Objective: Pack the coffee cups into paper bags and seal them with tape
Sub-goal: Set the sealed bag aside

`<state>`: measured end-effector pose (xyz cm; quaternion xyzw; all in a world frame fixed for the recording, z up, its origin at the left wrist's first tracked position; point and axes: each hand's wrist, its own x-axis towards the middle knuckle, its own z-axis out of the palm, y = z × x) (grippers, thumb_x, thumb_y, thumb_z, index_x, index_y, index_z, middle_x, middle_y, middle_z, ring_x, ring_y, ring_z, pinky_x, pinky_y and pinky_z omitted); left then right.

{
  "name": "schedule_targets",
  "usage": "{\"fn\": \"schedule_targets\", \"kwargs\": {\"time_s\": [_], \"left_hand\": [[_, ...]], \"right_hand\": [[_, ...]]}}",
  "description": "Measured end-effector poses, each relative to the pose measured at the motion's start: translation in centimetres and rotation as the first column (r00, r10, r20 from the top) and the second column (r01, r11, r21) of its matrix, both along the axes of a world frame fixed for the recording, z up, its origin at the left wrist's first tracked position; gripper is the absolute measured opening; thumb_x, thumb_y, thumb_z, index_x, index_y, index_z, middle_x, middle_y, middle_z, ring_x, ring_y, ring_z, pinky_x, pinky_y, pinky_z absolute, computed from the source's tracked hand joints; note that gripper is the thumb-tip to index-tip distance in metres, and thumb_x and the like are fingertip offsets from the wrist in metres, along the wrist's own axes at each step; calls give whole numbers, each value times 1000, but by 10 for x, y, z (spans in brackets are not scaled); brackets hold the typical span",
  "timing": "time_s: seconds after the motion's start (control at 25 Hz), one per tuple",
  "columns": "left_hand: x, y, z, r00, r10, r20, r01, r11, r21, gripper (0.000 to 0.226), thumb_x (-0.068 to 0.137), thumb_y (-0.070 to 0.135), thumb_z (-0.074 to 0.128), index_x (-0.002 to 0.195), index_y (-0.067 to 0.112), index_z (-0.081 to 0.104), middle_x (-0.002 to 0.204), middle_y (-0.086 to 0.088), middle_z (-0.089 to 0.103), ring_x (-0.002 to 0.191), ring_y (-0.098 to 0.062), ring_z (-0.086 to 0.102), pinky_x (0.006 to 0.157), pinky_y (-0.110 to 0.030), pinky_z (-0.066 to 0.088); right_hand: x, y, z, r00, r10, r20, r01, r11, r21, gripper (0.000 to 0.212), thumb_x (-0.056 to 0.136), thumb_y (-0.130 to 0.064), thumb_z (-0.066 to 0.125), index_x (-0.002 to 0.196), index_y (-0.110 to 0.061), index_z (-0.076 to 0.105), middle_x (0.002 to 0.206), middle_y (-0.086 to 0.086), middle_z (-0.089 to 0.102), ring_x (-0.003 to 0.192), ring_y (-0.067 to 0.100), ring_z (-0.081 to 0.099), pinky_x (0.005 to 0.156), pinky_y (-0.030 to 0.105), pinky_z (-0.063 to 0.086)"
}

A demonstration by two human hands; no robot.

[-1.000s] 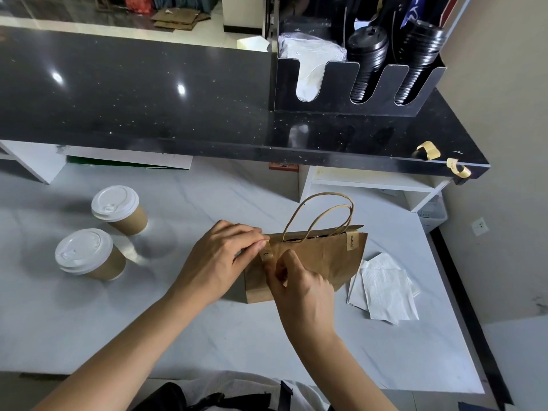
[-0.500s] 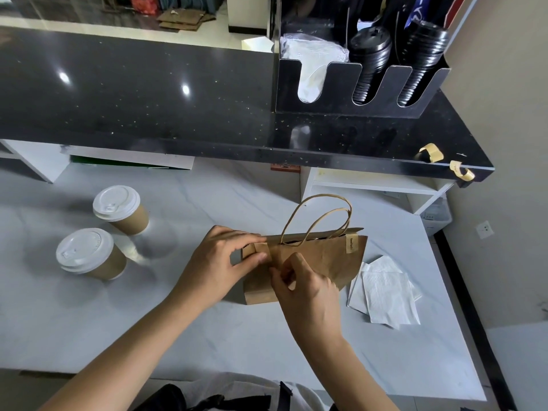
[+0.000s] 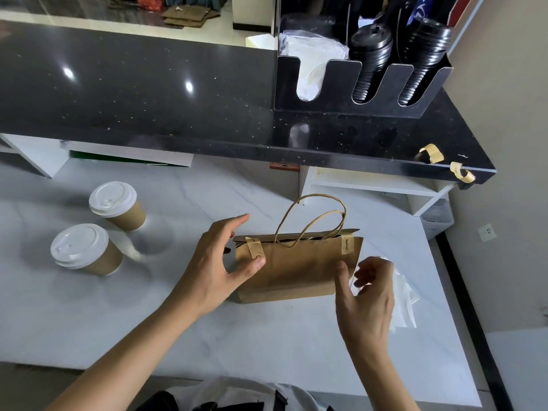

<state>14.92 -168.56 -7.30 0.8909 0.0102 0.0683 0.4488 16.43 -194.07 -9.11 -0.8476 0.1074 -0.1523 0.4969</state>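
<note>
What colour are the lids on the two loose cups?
White lids on both cups, clear in the head view.

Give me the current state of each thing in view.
Bag: upright, top taped at both ends.
Near cup: lidded, unpacked.
Far cup: lidded, unpacked.
Left hand: open, thumb on bag.
Right hand: open, thumb by the bag's right edge.
Spare tape: stuck on counter edge.

Bare forearms, no sleeves; white garment (image 3: 237, 390) with black strap (image 3: 280, 400).
</note>
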Motion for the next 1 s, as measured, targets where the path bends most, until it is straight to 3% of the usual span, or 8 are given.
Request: {"fn": "schedule_targets", "kwargs": {"time_s": [0.16, 0.28, 0.4, 0.52, 0.76, 0.92, 1.0], "left_hand": [[-14, -10, -20, 989, 118, -94, -134, 973, -188, 102, 68, 57, 86, 153, 38, 33, 146, 15, 41, 130, -3, 49, 98, -17, 46], [-27, -23, -35, 966, 173, -190, -220, 939, -264, 101, 61, 61, 85, 147, 42, 35, 143, 16, 45, 125, 1, 53, 100, -31, 52], [-36, -36, -43, 951, 183, -248, -266, 893, -364, 89, 62, 55, 88, 137, 43, 43, 134, 17, 57, 119, -5, 62, 98, -41, 57], [-42, -48, -39, 950, 201, -239, -290, 854, -432, 82, 65, 47, 90, 134, 42, 47, 130, 16, 62, 118, -13, 66, 99, -46, 56], [-54, -62, -12, 948, 278, -157, -319, 845, -429, 88, 74, 45, 85, 146, 45, 35, 143, 22, 53, 131, -7, 55, 108, -39, 48], [-67, -60, 3, 941, 318, -112, -336, 855, -396, 84, 84, 28, 83, 150, 42, 32, 140, 22, 57, 130, -3, 55, 109, -39, 46], [-76, -56, 8, 929, 357, -100, -367, 846, -387, 94, 83, 32, 84, 154, 47, 23, 147, 24, 50, 133, -2, 51, 112, -41, 45]], "right_hand": [[1, -10, -16, 987, 114, -111, -100, 987, 125, 44, 91, -35, 73, 127, -28, 48, 122, -16, 55, 112, 8, 57, 93, 34, 48], [3, -16, -28, 942, 260, -210, -227, 959, 170, 43, 92, -33, 73, 127, -36, 49, 119, -19, 61, 113, 2, 59, 98, 34, 49], [8, -22, -35, 908, 318, -274, -297, 948, 117, 36, 91, -44, 69, 119, -31, 50, 106, -14, 65, 105, 9, 62, 95, 45, 51], [14, -23, -31, 903, 345, -256, -324, 938, 123, 37, 91, -46, 69, 119, -30, 51, 102, -16, 65, 102, 10, 62, 91, 41, 50], [18, -20, -3, 900, 422, -108, -401, 899, 176, 50, 94, -44, 66, 136, -47, 39, 103, -13, 68, 96, -1, 62, 76, 31, 45], [16, -6, 9, 862, 504, -55, -496, 861, 115, 75, 82, -62, 58, 149, -58, 24, 127, -5, 64, 113, 21, 59, 93, 46, 51], [15, 4, 14, 836, 548, -39, -543, 835, 96, 80, 79, -63, 57, 150, -62, 19, 140, -7, 56, 122, 23, 56, 99, 49, 50]]}}
